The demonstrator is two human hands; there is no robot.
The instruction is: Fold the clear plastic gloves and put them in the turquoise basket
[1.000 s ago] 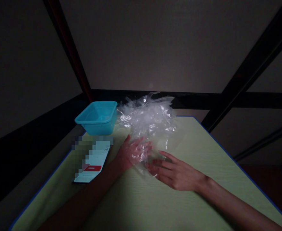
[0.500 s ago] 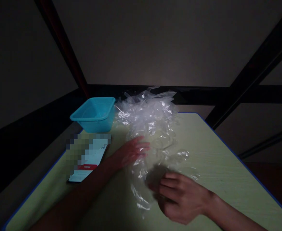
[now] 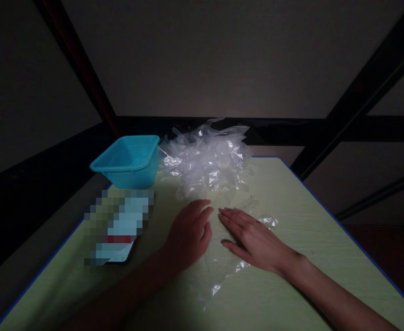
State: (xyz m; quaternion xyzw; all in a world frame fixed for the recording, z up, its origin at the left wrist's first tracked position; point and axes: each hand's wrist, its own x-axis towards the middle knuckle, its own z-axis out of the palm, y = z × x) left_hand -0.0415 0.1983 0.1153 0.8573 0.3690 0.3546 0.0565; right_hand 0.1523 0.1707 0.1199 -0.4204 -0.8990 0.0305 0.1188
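Observation:
A thin, crinkled piece of clear plastic (image 3: 215, 289) lies spread on the table in front of me; its exact outline is hard to make out. My left hand (image 3: 190, 234) rests over its left side, fingers loosely bent and slightly apart, holding nothing that I can see. Flat on the right part of the plastic lies my right hand (image 3: 253, 236), fingers stretched out and thumb apart. The fingertips of both hands nearly meet. Just beyond them sits a heap of similar clear plastic pieces (image 3: 212, 161), some with pointed, finger-like ends.
A blue plastic basin (image 3: 129, 177) stands at the table's back left corner, beside the heap. In front of it lies a phone (image 3: 122, 253), its screen partly blurred out. The pale wooden table (image 3: 326, 266) has a blue edge, with a dark-framed wall behind.
My right hand has gone from curled to flat and moved forward onto the plastic. My left hand has come out from under or inside the clear plastic, which now lies flatter.

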